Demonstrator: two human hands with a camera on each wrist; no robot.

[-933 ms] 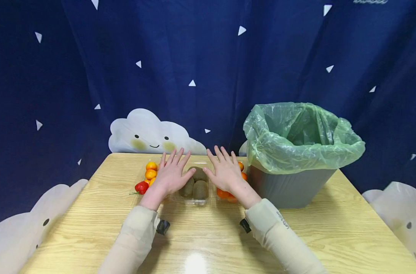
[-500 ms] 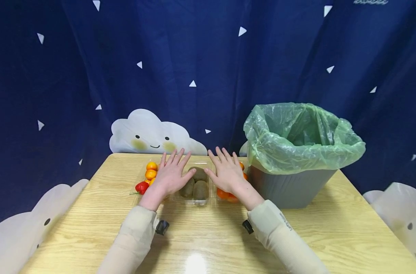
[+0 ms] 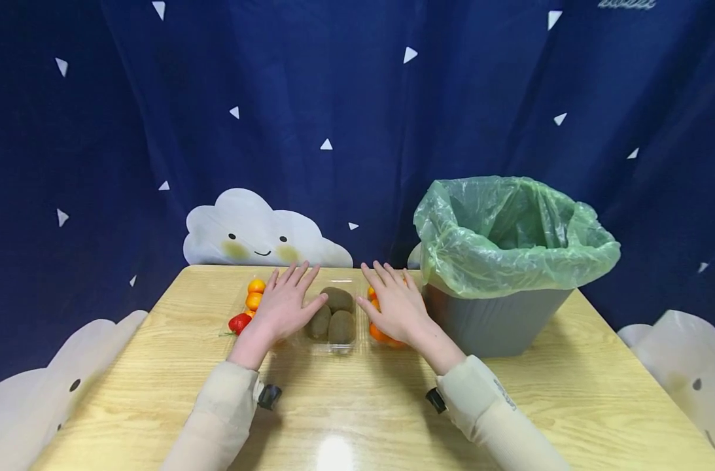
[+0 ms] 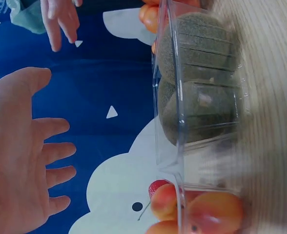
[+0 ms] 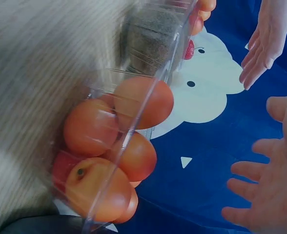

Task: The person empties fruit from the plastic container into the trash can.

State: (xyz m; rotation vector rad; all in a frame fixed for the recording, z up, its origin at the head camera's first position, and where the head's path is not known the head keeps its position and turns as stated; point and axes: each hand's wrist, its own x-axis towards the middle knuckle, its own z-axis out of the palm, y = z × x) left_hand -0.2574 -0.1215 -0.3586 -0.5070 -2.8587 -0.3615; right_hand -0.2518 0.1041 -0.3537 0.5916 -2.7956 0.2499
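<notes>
My left hand (image 3: 286, 304) hovers palm down over the left clear plastic box, fingers spread and nothing in them. That box holds small orange fruits (image 3: 254, 301) and a red strawberry (image 3: 240, 323), partly hidden by the hand. Several brown kiwis (image 3: 341, 327) sit in the middle clear box (image 3: 339, 282), between the hands. My right hand (image 3: 397, 306), also with its fingers spread, is above the right clear box. Its round orange-red fruits (image 5: 91, 127) show plainly in the right wrist view. Both wrist views show the hands apart from the boxes.
A grey bin (image 3: 487, 324) lined with a green plastic bag (image 3: 510, 271) stands close to the right box. The boxes sit near the back of the wooden table (image 3: 333, 405), before a dark blue curtain (image 3: 333, 78) with clouds and triangles.
Both hands have come slightly back and farther apart, fingers still spread. More of the kiwis and of the right box's orange fruits shows. The boxes and bin stay put; the head view shifts slightly.
</notes>
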